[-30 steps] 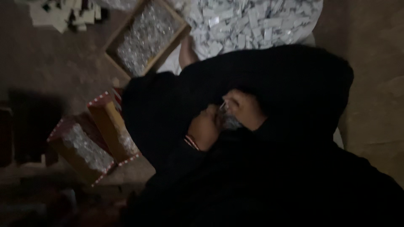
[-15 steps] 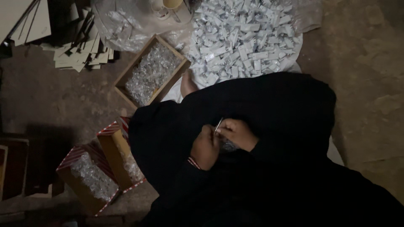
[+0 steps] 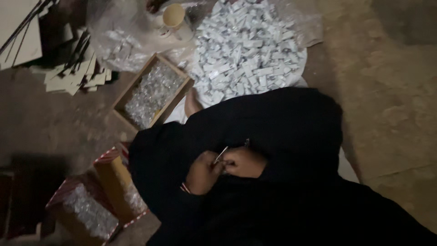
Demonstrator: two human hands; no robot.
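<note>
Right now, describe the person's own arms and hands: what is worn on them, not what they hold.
Both arms are covered by loose black cloth sleeves that merge with the black garment over the lap. The left hand is bare, with a thin red-and-white band at the wrist where the sleeve ends. The right hand is bare too, with no glove; no ring can be made out in the dim light.
</note>
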